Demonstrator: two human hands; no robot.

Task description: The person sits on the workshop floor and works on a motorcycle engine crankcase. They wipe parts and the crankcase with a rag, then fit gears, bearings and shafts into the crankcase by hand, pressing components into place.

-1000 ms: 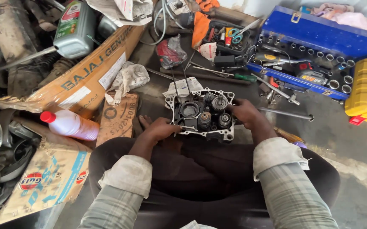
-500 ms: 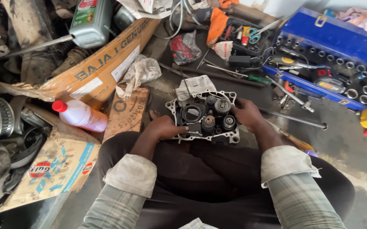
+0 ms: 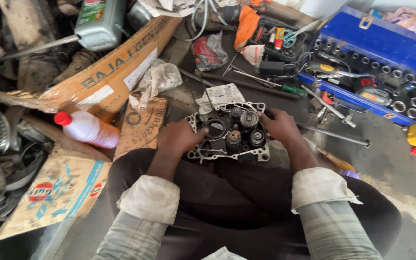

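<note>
— On the floor between the knees, where was the engine case [image 3: 227, 132]?
— Right there, gears up. The left hand [image 3: 179, 137] gripped its left edge, the right hand [image 3: 279, 125] its far right corner; both were closed on the casting.
— How to handle it well?
— I'd judge: keep it level, fingers off the gear teeth, so nothing slips from its shaft.
— And the containers?
— The blue case [image 3: 376, 43] lay open, sockets in rows. The black tray [image 3: 270, 41] held scissors and, possibly, pliers. The white bottle [image 3: 88, 129] lay capped, contents unclear
</note>
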